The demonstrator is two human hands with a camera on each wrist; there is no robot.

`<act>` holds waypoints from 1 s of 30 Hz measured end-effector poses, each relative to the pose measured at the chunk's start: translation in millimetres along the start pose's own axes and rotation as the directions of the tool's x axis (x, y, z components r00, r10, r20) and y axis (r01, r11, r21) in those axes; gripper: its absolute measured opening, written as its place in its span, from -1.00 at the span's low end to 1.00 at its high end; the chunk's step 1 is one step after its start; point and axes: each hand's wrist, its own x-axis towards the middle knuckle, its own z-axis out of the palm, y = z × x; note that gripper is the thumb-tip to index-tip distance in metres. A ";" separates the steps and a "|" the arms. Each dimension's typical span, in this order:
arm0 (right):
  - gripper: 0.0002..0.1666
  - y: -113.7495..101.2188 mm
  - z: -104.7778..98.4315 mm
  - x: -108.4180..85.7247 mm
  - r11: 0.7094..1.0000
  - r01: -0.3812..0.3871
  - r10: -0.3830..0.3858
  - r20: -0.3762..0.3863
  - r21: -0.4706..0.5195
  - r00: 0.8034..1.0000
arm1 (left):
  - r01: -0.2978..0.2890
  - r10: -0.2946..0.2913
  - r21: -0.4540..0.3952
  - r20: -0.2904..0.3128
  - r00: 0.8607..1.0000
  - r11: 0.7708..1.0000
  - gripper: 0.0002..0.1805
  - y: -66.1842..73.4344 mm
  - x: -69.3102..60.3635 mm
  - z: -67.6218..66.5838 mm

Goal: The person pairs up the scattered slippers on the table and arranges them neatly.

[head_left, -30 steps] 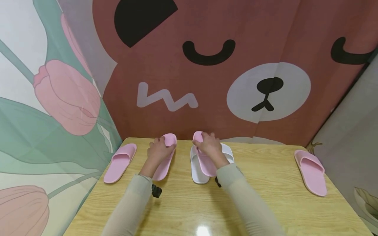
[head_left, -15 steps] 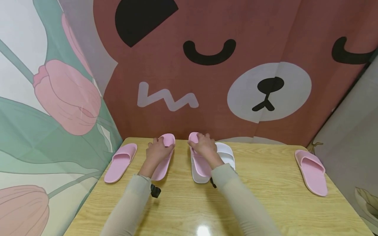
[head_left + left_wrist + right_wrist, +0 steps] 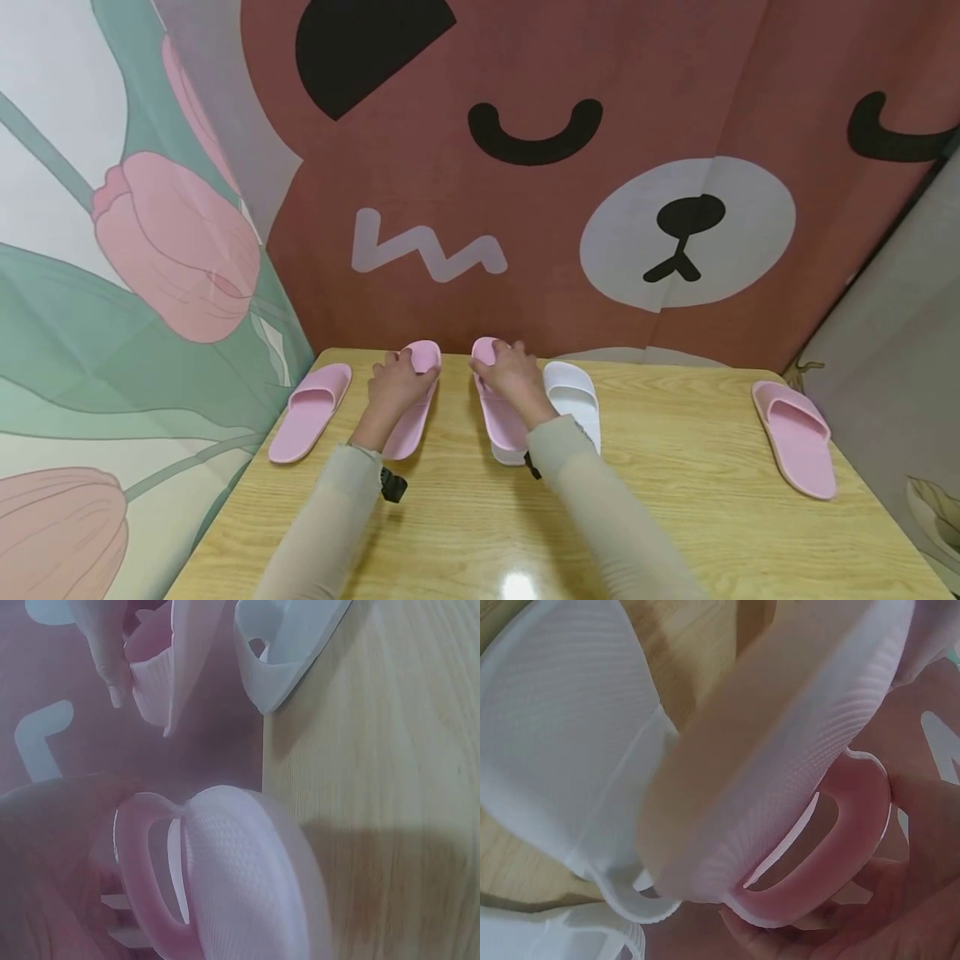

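My left hand grips a pink slipper by its strap, and the slipper is lifted off the wood, as the left wrist view shows. Another pink slipper is held by its strap in my right hand. It hangs over a white slipper, which it mostly hides in the head view. To the right of that lies a second white slipper, partly covered by my right arm. In the right wrist view both white slippers show, one beside the raised pink slipper.
One pink slipper lies at the table's left edge and another near its right edge. The wooden table meets a brown bear-print curtain at the back. A tulip-print curtain hangs at the left.
My right hand has moved left with its pink slipper, uncovering more of the right-hand white slipper and covering the other. The left hand has shifted slightly left with its slipper.
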 end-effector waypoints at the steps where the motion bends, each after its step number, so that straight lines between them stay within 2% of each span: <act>1: -0.12 -0.6 1.5 0.3 1.000 -0.001 0.001 -0.002 0.000 1.000 | 0.000 0.000 0.001 0.001 1.000 1.000 -0.05 -0.5 0.3 0.3; 15: -0.16 -12.7 15.3 0.2 0.999 0.007 -0.006 -0.031 0.035 0.999 | 0.015 -0.015 0.018 0.008 1.000 1.000 -0.04 -7.0 1.9 2.5; 23: -0.17 -18.7 23.1 1.1 1.000 0.001 0.001 -0.054 0.020 0.999 | 0.023 -0.023 0.014 0.004 1.000 1.000 -0.04 -11.2 2.4 2.7; 30: -0.16 -23.0 30.3 1.6 1.000 -0.004 0.005 -0.031 0.024 0.999 | 0.019 -0.019 0.032 -0.008 1.000 0.999 -0.04 -15.7 2.1 4.6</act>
